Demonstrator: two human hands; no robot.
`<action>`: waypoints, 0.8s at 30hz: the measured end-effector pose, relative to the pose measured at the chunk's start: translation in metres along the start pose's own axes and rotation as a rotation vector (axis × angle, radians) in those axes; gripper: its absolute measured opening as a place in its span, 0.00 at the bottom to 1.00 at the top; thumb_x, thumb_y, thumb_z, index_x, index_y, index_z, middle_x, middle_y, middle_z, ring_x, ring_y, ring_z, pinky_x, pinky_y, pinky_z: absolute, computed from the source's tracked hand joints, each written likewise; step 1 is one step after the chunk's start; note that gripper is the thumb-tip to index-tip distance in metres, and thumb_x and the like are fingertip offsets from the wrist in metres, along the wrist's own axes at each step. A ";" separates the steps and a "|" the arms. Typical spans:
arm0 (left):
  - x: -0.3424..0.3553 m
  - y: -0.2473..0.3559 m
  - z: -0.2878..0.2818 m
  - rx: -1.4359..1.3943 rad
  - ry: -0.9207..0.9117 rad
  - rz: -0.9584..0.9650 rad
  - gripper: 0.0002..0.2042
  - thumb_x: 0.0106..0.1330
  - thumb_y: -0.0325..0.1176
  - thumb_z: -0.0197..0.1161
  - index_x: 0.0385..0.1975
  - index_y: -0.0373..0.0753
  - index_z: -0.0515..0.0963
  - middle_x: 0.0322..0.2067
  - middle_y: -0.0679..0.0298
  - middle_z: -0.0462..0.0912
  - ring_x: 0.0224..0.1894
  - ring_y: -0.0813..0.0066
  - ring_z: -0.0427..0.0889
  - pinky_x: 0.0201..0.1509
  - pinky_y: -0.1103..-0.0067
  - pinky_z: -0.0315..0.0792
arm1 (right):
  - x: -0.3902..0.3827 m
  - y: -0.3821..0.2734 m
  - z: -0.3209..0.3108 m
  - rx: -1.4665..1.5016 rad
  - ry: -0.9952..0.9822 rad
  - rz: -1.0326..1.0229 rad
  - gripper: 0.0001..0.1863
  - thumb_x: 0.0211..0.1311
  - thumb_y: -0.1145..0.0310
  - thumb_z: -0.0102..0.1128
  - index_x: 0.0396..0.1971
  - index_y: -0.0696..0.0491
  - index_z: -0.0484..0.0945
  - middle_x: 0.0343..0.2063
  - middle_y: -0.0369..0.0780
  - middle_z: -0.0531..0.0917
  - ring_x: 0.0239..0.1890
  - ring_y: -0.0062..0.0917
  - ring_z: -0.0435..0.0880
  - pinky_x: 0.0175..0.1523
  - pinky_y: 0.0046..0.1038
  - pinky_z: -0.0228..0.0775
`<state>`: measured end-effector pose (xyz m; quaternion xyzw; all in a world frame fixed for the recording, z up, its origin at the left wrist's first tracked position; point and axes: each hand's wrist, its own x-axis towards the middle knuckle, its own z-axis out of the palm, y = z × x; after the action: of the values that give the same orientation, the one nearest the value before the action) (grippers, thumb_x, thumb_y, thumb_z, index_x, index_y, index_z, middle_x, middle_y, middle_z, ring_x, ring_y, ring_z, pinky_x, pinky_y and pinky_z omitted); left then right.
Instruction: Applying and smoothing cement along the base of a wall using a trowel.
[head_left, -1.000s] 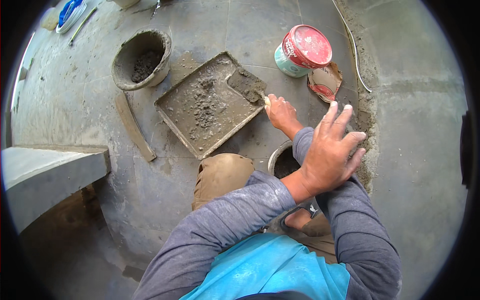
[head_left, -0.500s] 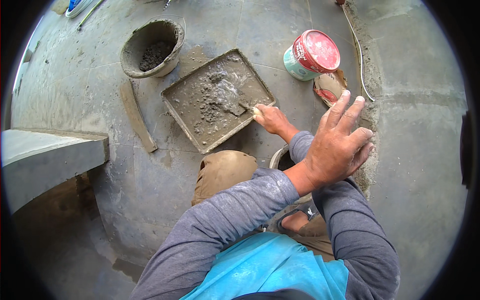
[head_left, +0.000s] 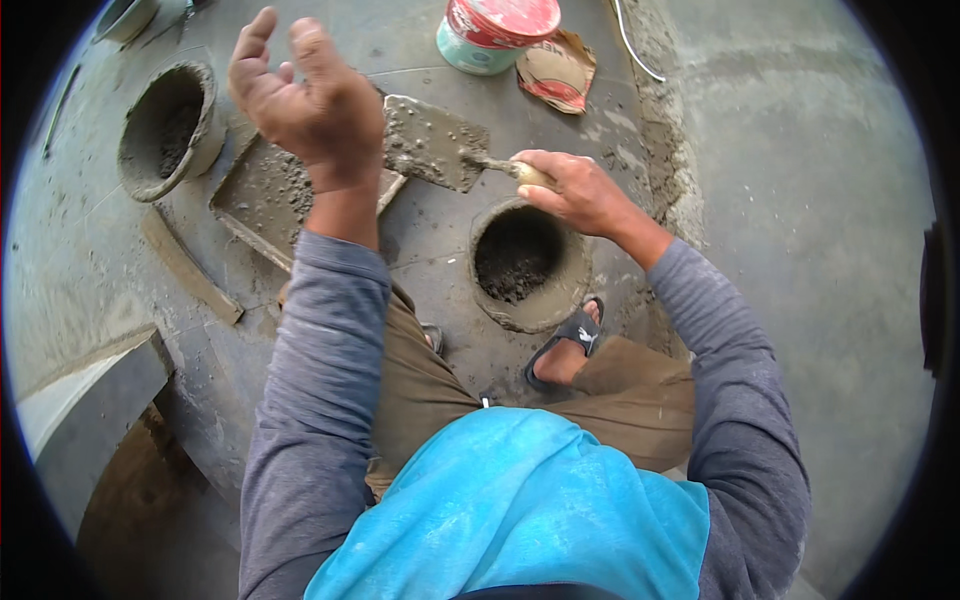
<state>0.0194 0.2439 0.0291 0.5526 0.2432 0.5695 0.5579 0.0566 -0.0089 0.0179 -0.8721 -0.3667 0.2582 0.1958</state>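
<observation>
My right hand (head_left: 580, 190) is closed round the pale handle of a trowel (head_left: 435, 145). Its flat, broad blade points left and is coated with wet grey mortar. Just below the trowel, a mortar-crusted bucket (head_left: 572, 290) stands between my feet with some dark mix at its bottom. Raised at the upper left, my left hand (head_left: 315, 110) is empty, fingers apart and partly curled. It hides much of a shallow mortar tray (head_left: 245, 228), whose left part shows lumpy grey mortar.
Left of the tray stands a second bucket (head_left: 208, 140) holding mix. A curved wooden strip (head_left: 190, 265) lies nearer. A red-lidded paint pail (head_left: 475, 52) and a torn paper bag (head_left: 557, 75) are at the far side. A concrete ledge (head_left: 110, 385) juts in at left.
My crossed arms have parted: my left hand swung from the right to the upper left. My right hand lifted the trowel from the tray and moved right, above the near bucket.
</observation>
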 end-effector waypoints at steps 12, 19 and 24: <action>-0.017 -0.044 0.037 -0.203 -0.121 -0.289 0.11 0.64 0.30 0.58 0.43 0.33 0.71 0.34 0.66 0.73 0.34 0.84 0.71 0.37 0.88 0.66 | -0.158 0.001 -0.013 -0.699 0.203 0.145 0.25 0.45 0.69 0.66 0.48 0.43 0.77 0.31 0.35 0.76 0.32 0.29 0.75 0.36 0.30 0.70; -0.067 0.012 0.041 0.193 -0.388 0.127 0.18 0.66 0.36 0.59 0.50 0.34 0.69 0.48 0.52 0.73 0.55 0.57 0.69 0.65 0.68 0.57 | -0.064 0.017 -0.014 -0.324 0.163 0.299 0.22 0.56 0.58 0.60 0.51 0.45 0.73 0.33 0.41 0.78 0.39 0.38 0.79 0.42 0.38 0.72; -0.112 0.060 0.044 -0.051 -0.512 0.259 0.09 0.50 0.31 0.66 0.32 0.45 0.79 0.50 0.54 0.72 0.55 0.55 0.68 0.58 0.66 0.59 | 0.059 0.004 0.035 -0.419 0.106 0.204 0.23 0.61 0.58 0.55 0.55 0.45 0.68 0.43 0.47 0.78 0.46 0.44 0.77 0.49 0.43 0.70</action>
<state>0.0107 0.1120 0.0547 0.6907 0.0076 0.4838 0.5375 0.0734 0.0371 -0.0302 -0.9385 -0.3116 0.1489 0.0024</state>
